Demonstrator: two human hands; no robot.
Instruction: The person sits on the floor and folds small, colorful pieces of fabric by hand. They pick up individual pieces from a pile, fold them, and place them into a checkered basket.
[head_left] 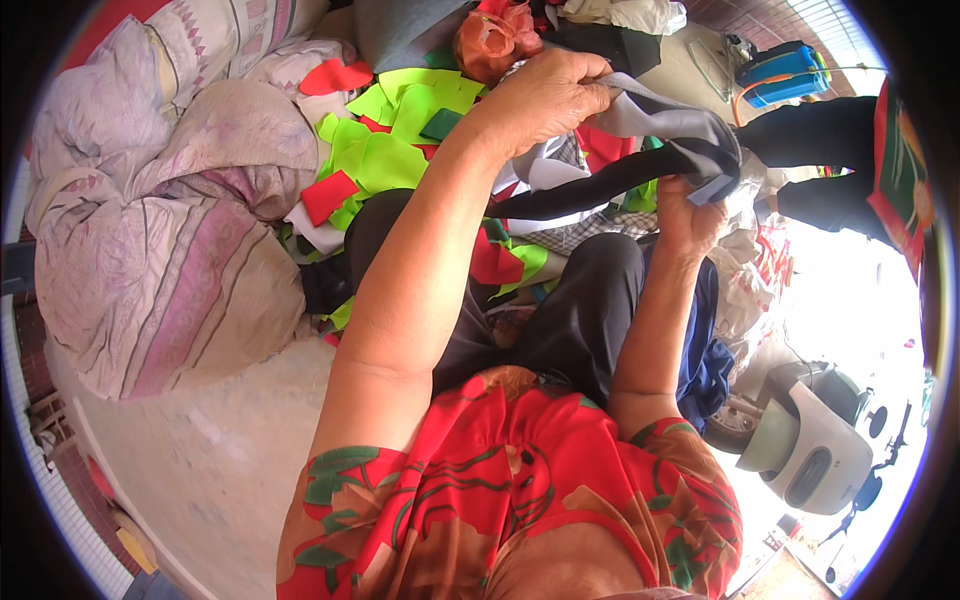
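Grip: left hand [555, 95] pinched on one end of grey cloth [668, 122], right hand [690, 222] closed round its lower folds | Cloth: looped between both hands, beyond the knees [605, 290] | Black strip [590, 192]: stretches leftward from the cloth; join unclear | Nearby: green scraps [385, 150], bulky sack [210, 270] left

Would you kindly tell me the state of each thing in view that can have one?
Left hand: closed, gripping the grey strip.
Right hand: closed around grey material.
Grey strip: bent in a curve between the hands.
Black strip: extended, not bunched.
Lime-green scraps: loose, heaped.
Patterned cloth bundle: bulging, wrinkled.
Orange-red plastic bag: crumpled.
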